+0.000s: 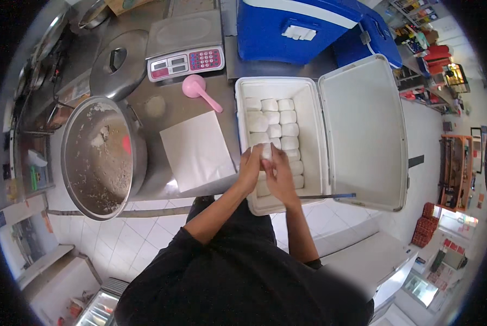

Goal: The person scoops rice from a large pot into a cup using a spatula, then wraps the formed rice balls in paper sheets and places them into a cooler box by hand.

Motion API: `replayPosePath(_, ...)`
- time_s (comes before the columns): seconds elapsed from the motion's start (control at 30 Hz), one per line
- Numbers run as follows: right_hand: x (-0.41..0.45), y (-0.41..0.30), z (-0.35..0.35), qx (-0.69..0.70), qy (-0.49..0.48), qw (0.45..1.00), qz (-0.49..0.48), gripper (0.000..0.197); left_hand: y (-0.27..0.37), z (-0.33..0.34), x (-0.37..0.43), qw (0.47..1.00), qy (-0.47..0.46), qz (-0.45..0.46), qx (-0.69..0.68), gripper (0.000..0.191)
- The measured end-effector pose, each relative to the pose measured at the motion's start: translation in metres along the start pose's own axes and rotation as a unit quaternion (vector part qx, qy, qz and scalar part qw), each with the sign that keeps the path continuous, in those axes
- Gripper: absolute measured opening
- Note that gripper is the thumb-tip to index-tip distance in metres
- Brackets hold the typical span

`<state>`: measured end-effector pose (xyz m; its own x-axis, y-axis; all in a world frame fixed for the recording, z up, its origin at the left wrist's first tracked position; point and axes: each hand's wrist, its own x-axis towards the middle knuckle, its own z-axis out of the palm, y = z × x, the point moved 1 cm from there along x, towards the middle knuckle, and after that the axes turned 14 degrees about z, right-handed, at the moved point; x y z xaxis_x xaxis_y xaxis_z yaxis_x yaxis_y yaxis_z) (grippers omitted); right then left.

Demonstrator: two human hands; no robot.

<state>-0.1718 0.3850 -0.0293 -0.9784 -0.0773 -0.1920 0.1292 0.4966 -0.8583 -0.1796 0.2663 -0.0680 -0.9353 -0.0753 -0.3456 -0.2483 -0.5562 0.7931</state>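
My left hand [250,168] and my right hand [279,172] meet over a white cooler box [310,122]. Between their fingers is a small white wrapped bundle [266,150], partly hidden by the fingers. Below and around it, rows of similar white bundles [289,117] are packed against the box's left side. Hinged on the right, the cooler's lid [363,134] stands open. A stack of white wrapping paper [198,150] lies on the steel table [162,91], left of my hands.
At the left stands a large metal pot [139,163] with rice remnants and something pinkish-red inside. A pink ladle [194,86], a digital scale [186,45] and a pot lid [119,61] lie behind the paper. Blue cooler boxes [268,32] stand at the back.
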Motion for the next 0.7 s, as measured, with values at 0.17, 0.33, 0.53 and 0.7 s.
replayPosePath(0.17,0.105,0.045,-0.045,-0.015,-0.035,0.999,0.011,0.053,-0.020,0.036,0.030,0.989,0.143,-0.035,0.031,0.060)
replayPosePath(0.33,0.254,0.100,0.003,-0.118,-0.062,0.976,-0.171,0.037,-0.020,0.011,0.003,0.991,0.127,-0.027,0.024,0.063)
replayPosePath(0.53,0.325,0.146,0.065,-0.226,-0.291,0.920,-0.131,0.026,-0.005,-0.032,-0.059,0.978,0.194,-0.069,-0.022,0.055)
replayPosePath(0.7,0.284,0.126,0.062,-0.146,-0.118,0.979,-0.080,0.027,0.000,-0.087,-0.099,0.960,0.266,-0.063,-0.061,0.058)
